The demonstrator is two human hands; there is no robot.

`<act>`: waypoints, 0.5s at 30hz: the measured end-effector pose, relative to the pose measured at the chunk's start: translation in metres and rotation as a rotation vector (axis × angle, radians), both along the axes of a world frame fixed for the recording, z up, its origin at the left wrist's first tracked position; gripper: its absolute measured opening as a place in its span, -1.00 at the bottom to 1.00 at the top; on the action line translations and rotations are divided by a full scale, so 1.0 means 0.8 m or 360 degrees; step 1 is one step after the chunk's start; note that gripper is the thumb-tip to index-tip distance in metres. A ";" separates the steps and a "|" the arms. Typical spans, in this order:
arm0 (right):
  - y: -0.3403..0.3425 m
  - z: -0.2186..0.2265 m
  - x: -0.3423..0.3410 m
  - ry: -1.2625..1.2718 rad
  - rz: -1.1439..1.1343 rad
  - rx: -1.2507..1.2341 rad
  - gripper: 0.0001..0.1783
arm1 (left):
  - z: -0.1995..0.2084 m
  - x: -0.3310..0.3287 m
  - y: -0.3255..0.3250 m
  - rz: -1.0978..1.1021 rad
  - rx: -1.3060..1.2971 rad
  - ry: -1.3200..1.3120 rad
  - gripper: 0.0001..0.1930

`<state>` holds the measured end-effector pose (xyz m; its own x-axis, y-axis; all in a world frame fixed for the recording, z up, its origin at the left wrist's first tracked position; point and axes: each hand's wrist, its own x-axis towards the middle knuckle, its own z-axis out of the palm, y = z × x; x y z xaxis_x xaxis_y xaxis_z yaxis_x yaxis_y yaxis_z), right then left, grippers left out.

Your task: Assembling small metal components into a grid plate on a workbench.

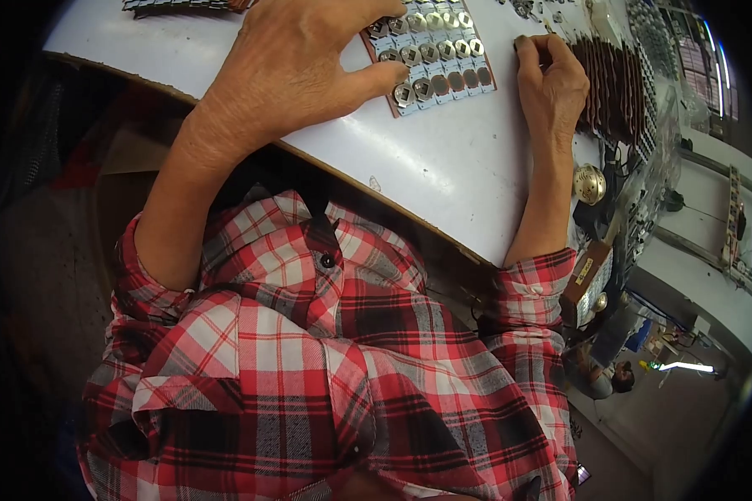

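A light blue circuit board panel (433,52) with reddish-brown edges lies on the white table, carrying rows of round metal coin-cell holders. Several round spots in its nearest row are dark, without the shiny metal on them. My left hand (288,71) reaches over the panel's left side, thumb and fingers spread apart. Its thumb tip touches the near left corner, beside a metal holder; the other fingertips rest farther up, partly cut off by the frame. To the right of the panel, my right hand (553,88) is at the table with curled fingers. Whatever is between its fingertips is hidden.
Small loose metal parts (526,10) lie at the far side. A row of brown-edged boards (614,83) stands to the right, near a round brass-coloured object (589,184). Another stack of boards (175,7) is at the far left. A person (597,376) sits in the background.
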<state>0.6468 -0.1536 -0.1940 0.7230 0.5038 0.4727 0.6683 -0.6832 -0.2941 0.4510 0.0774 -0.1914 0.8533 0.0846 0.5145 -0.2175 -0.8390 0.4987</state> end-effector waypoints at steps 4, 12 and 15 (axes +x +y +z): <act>0.011 0.011 -0.009 0.0058 -0.0228 -0.0148 -0.55 | -0.002 -0.001 0.000 -0.0006 0.0023 -0.0028 -0.49; -0.006 0.015 0.006 0.0227 -0.0149 -0.0182 -0.58 | -0.004 0.000 0.001 0.0000 0.0011 -0.0058 -0.49; -0.012 0.028 -0.010 0.0742 -0.0134 0.0234 -0.72 | -0.007 -0.002 0.002 0.0001 0.0009 -0.0077 -0.50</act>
